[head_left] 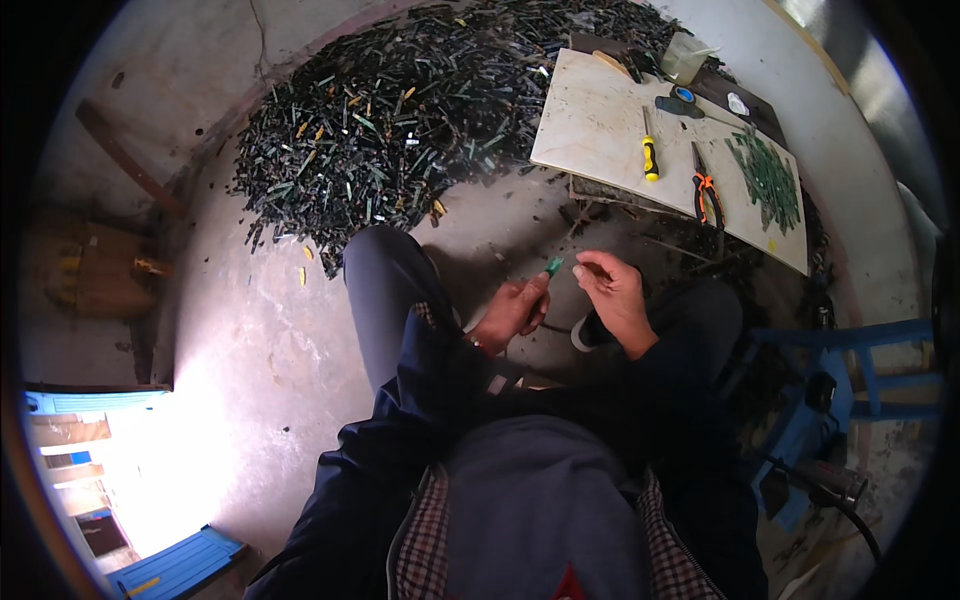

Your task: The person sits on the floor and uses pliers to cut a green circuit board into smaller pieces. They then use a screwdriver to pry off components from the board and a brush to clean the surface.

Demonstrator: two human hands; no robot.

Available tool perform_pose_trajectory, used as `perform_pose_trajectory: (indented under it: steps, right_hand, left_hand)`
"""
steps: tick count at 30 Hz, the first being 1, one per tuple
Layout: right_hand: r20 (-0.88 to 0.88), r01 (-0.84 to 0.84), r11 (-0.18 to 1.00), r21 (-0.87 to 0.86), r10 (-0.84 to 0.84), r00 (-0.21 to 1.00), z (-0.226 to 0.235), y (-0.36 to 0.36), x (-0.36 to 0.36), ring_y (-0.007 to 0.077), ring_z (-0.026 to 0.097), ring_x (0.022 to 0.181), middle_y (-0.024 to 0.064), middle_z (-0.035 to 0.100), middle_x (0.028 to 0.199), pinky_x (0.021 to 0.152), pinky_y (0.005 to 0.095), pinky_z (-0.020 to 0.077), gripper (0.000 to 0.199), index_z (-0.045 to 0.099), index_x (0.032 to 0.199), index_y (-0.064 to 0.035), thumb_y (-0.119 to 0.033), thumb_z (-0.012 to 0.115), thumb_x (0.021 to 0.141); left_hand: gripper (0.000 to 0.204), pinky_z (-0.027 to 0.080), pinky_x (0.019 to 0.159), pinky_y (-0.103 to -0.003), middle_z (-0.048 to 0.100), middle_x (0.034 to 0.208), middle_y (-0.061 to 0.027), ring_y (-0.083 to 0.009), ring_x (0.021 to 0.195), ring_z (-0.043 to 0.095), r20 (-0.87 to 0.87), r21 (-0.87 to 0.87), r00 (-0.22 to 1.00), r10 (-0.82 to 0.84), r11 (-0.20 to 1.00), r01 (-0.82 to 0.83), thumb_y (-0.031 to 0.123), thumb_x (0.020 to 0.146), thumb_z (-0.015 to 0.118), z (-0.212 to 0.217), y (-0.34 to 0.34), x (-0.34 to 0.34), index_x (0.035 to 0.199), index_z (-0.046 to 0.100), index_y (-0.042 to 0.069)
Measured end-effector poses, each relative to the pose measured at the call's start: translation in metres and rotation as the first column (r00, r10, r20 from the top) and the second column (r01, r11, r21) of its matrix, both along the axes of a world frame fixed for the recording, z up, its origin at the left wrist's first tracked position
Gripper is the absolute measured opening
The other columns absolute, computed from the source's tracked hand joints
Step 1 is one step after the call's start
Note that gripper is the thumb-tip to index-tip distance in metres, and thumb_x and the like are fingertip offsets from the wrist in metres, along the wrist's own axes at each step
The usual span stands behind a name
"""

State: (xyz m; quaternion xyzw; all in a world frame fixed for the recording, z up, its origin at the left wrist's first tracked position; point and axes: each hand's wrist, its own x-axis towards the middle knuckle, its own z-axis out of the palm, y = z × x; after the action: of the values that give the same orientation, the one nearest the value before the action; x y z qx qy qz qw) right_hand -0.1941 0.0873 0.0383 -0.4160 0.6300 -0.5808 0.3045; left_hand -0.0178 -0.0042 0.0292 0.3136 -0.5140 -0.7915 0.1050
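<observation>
Green piece (554, 266): in L hand (514, 310), out front betw. the knees; lower end hidden under thumb & fingers, tip sticks out.
Axis/pointing: long axis diag.; tip points away from the person & to the R, twd R hand.
L hand: closed, pinching the piece betw. thumb & fingers.
R hand (614, 298): raised just beside the tip, apart from it; fingers half curled, thumb nr index; can't tell if a thin bit is betw. them.
In the way: L trouser knee (385, 275) stands betw. L hand & part of the big heap of dark strips (370, 150), which has green & a few yellow bits mixed in.
Tools: yellow-blk screwdriver (650, 155), shaft twd far side; orange-blk pliers (706, 196) to its R, nose also twd far side, handles nr the close edge.
Also on top: pile of green strips (768, 182) at R end; blue-ringed roll (683, 95) & clear cup (684, 58) nr far edge.
Counter: low, pale board (590, 125), set askew, specks of dirt on it.
Room: grey concrete floor (285, 400), scuffed, glaring lower L; pale, stained wall (190, 60); blue chair (850, 385) at R.
</observation>
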Motion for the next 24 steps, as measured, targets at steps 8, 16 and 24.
perform_pose_trajectory:
  steps: [8,16,24]
  right_hand:
    - [-0.219,0.064,0.998,-0.027,-0.069,0.973,-0.007,-0.006,0.018,0.0064,0.06,0.069,0.0053,0.067,0.08,0.062,0.0219,0.0479,0.016,0.068,0.103,0.002,-0.002,0.071,0.087]
    - [-0.558,0.091,0.975,-0.202,-0.191,0.807,-0.009,-0.015,0.024,0.0233,0.066,0.066,0.0148,0.069,0.085,0.06,0.0293,0.0511,0.014,0.069,0.096,0.0006,0.001,0.072,0.082]
    - [-0.603,0.059,0.988,-0.146,-0.136,0.786,-0.006,-0.015,0.021,0.0279,0.067,0.068,0.0155,0.068,0.085,0.06,0.0317,0.0512,0.012,0.069,0.093,-0.0008,0.0,0.072,0.082]
  left_hand:
    - [0.048,0.028,0.042,-0.026,0.045,0.055,0.003,-0.0068,0.045,0.038,-0.026,-0.055,0.997,0.077,0.995,-0.078,0.044,0.102,0.05,-0.017,0.008,-0.007,0.068,0.055,0.009]
    - [0.049,0.029,0.043,-0.026,0.045,0.056,0.0038,-0.0059,0.047,0.037,-0.048,-0.168,0.989,0.139,0.975,-0.145,0.043,0.103,0.049,-0.025,0.012,-0.009,0.068,0.054,0.008]
    - [0.048,0.03,0.044,-0.026,0.045,0.057,0.0032,-0.0062,0.048,0.037,-0.056,-0.175,0.987,0.149,0.972,-0.156,0.041,0.103,0.048,-0.033,0.014,-0.01,0.069,0.054,0.007]
